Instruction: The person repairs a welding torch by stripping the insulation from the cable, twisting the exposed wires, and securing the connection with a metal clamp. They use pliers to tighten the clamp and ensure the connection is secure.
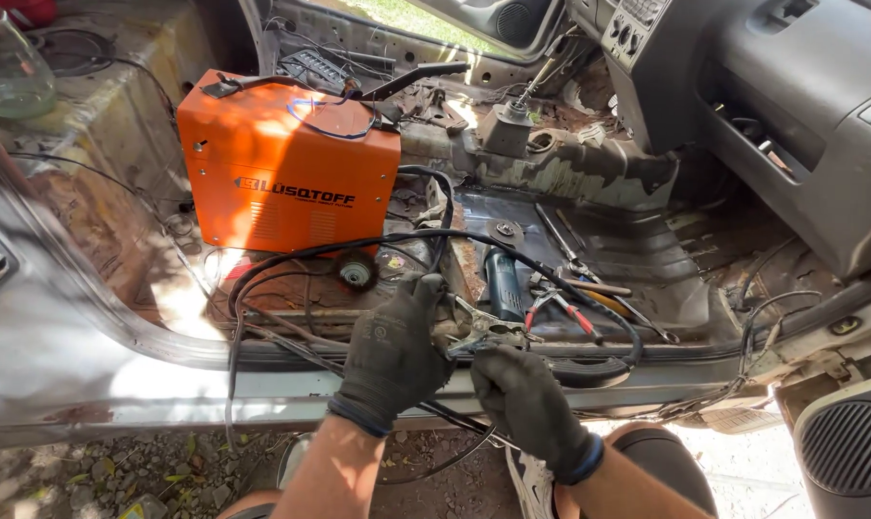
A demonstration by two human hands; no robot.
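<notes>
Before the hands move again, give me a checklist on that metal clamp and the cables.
1. Left hand gripping metal spring clamp: ok.
2. Right hand on the clamp's end: ok.
3. Both hands in dark work gloves: ok.
4. Black cables untangled: not ok, looped over the sill.
5. Orange box-shaped welding machine switched off: cannot tell.
6. Red-handled pliers lying apart from the clamp: ok.

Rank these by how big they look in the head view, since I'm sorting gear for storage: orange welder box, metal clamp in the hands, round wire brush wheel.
1. Orange welder box, by far the largest.
2. Metal clamp, though it is nearer the camera.
3. Wire brush wheel, smallest.
</notes>
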